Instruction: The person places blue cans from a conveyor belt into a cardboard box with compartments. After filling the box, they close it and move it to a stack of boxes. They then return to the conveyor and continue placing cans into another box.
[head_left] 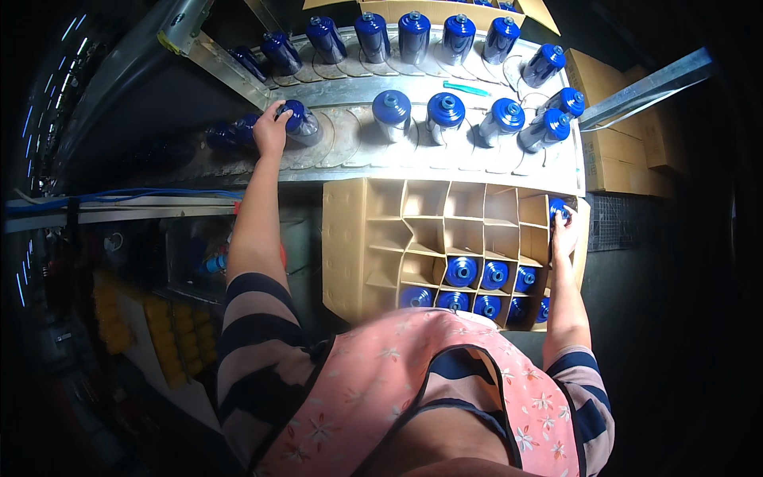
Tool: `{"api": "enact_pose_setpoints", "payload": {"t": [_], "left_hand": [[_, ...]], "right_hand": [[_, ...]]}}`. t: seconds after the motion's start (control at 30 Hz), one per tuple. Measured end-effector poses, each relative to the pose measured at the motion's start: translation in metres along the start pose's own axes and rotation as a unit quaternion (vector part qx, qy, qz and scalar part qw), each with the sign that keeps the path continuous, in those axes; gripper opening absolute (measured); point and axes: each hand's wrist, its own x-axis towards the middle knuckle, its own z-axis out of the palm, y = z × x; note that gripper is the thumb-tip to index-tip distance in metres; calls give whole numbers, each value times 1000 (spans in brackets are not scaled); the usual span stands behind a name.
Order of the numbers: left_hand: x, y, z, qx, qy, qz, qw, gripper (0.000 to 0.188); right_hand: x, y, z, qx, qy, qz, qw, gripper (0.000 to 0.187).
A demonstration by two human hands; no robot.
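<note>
A: What's nearest?

B: A pink, flower-printed cloth apron. Just past it is an open brown cardboard box, split into compartments by cardboard dividers. Glossy blue, round-shouldered bottles stand in its two nearer rows, necks up.

A: And the right hand?

B: The right hand is at the box's far right corner, fingers pinching the top of a shiny blue bottle there. How deep that one sits, I can't tell.

A: Where's the left hand?

B: Farther out. The left hand has its fingers closed around the neck of a cylindrical blue-topped bottle on the grey metal conveyor. More dark blue bottles are beside it to the left, in shadow.

A: Anything else on that track?

B: Yes, spaced-out upright blue bottles toward the right. Beyond them a slim teal strip lies near the divider, then a curving far row of tall blue bottles.

A: And past the conveyor?

B: Brown cardboard cartons on the right, and another open cardboard carton at the top.
</note>
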Motion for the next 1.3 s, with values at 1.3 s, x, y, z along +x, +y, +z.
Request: {"api": "enact_pose_setpoints", "payload": {"t": [1.3], "left_hand": [[-289,70,86,-12,-195,-116,974,54]], "right_hand": [[23,-280,216,35,-209,-244,946,37]]}}
